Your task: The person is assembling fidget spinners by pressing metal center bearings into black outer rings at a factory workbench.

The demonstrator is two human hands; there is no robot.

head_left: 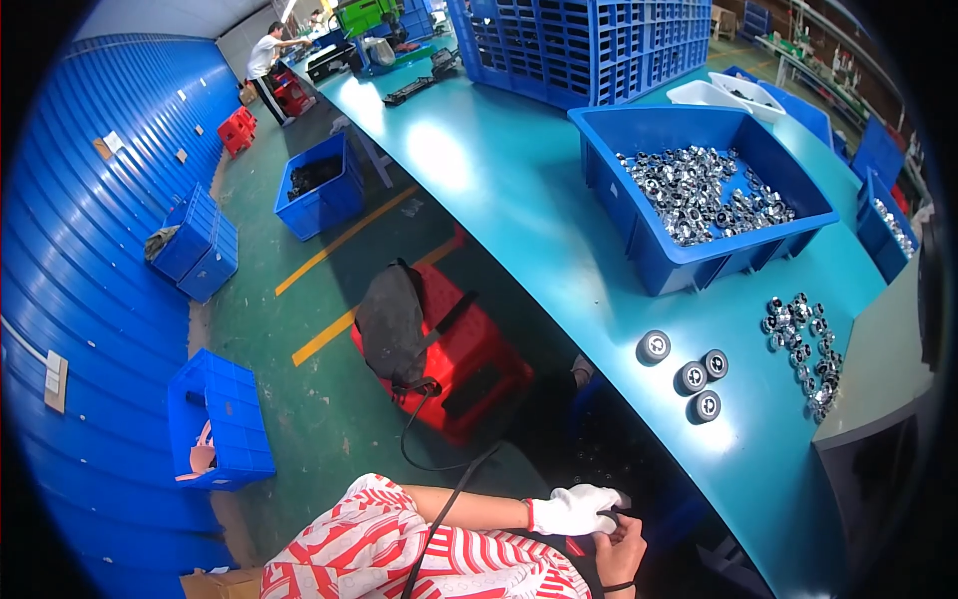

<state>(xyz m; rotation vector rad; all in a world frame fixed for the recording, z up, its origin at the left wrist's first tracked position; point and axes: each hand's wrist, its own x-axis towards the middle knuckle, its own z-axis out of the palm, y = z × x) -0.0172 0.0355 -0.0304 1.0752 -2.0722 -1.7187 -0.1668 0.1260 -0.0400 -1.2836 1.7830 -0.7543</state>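
Shirt (349, 544)'s red-and-white striped, glove (571, 510)'s white, tabletop (554, 225)'s teal, crate (649, 240)'s solid blue, wheels (691, 377) mostly black tbh.

No text can be read; pale marks (693, 376) on the black wheels (707, 418) are too small.

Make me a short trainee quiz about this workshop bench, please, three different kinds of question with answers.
1. How many black wheels lie on the table?
2. True or false: the person's right hand wears the white glove.
3. Which colour is the large bin holding shiny silver parts? A) red B) blue C) white

Key: 1. Four. 2. False: it is on the left hand. 3. B.
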